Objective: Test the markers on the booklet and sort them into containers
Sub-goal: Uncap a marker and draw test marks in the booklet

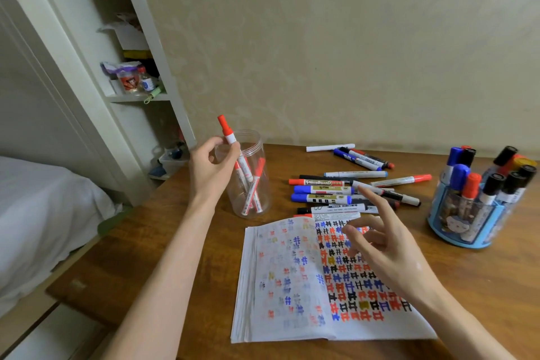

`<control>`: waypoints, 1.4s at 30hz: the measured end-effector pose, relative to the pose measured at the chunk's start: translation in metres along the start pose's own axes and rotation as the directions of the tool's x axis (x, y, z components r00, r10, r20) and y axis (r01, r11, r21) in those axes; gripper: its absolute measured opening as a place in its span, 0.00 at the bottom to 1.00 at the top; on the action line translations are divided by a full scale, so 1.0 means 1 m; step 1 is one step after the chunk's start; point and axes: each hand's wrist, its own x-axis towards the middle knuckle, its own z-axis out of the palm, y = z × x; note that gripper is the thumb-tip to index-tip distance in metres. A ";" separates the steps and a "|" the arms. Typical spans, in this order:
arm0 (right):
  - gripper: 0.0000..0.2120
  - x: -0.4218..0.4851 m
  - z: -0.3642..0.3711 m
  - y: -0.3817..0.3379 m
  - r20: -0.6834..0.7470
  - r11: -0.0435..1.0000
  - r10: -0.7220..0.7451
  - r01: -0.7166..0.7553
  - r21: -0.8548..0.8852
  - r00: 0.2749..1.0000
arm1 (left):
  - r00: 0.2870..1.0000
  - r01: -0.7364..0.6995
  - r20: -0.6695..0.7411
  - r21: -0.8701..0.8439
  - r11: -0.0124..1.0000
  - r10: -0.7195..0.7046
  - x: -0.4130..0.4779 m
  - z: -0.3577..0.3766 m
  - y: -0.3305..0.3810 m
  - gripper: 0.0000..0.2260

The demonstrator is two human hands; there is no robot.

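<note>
My left hand point(211, 166) pinches a capped red marker point(230, 140) upright over the mouth of a clear plastic jar point(257, 199), its lower end inside the jar. Two or three other red markers point(254, 190) lean inside that jar. An open booklet point(306, 280) covered in red, blue and black test marks lies in front of me. My right hand point(380, 240) hovers over the booklet's upper right, fingers spread and holding nothing. A pile of loose markers point(336, 193) lies just beyond the booklet.
A blue round holder point(467, 225) at the right stands full of upright black, blue and red markers. More markers point(362, 156) lie near the wall. A white shelf unit point(137, 79) stands beyond the table's left edge, with a bed point(38, 213) at far left.
</note>
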 end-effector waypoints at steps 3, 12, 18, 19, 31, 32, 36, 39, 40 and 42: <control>0.37 0.000 0.000 0.001 0.005 1.000 -0.009 0.009 -0.013 1.000 | 1.000 0.021 0.006 -0.013 1.000 -0.021 0.001 0.002 -0.004 0.07; 0.36 0.000 0.000 0.003 0.007 1.000 -0.012 0.012 -0.026 1.000 | 0.999 0.030 0.028 -0.022 0.999 -0.030 0.001 0.004 -0.007 0.10; 0.36 0.000 0.000 0.004 0.010 1.000 -0.004 0.004 -0.026 1.000 | 0.999 0.024 0.030 -0.013 1.000 -0.023 -0.001 0.004 -0.005 0.09; 0.36 0.001 0.000 0.004 0.009 1.000 -0.007 0.007 -0.025 1.000 | 0.999 0.021 0.027 -0.010 1.000 -0.020 -0.001 0.004 -0.004 0.08; 0.34 0.001 -0.002 0.006 0.000 1.000 -0.006 0.006 -0.026 1.000 | 0.995 -0.104 0.006 0.016 0.994 0.104 -0.005 0.000 -0.007 0.04; 0.34 0.001 -0.003 0.006 -0.004 1.000 -0.012 0.012 -0.023 1.000 | 0.983 -0.178 -0.039 0.060 0.982 0.181 -0.007 0.002 -0.009 0.04; 0.30 0.001 -0.008 0.010 -0.022 1.000 -0.012 0.011 -0.025 1.000 | 0.831 -0.463 -0.256 0.173 0.869 0.493 -0.032 0.018 -0.004 0.05; 0.26 0.002 -0.013 0.014 -0.036 0.999 0.024 -0.026 -0.043 0.999 | 0.803 -0.545 -0.237 0.082 0.834 0.547 -0.061 0.043 0.009 0.05; 0.24 0.002 -0.014 0.015 -0.039 0.998 0.030 -0.032 -0.049 0.999 | 0.826 -0.541 -0.163 0.033 0.840 0.539 -0.070 0.052 0.012 0.06; 0.23 0.001 -0.017 0.016 -0.037 0.998 0.041 -0.043 -0.051 0.998 | 0.888 -0.448 0.095 -0.048 0.893 0.450 -0.084 0.068 0.013 0.08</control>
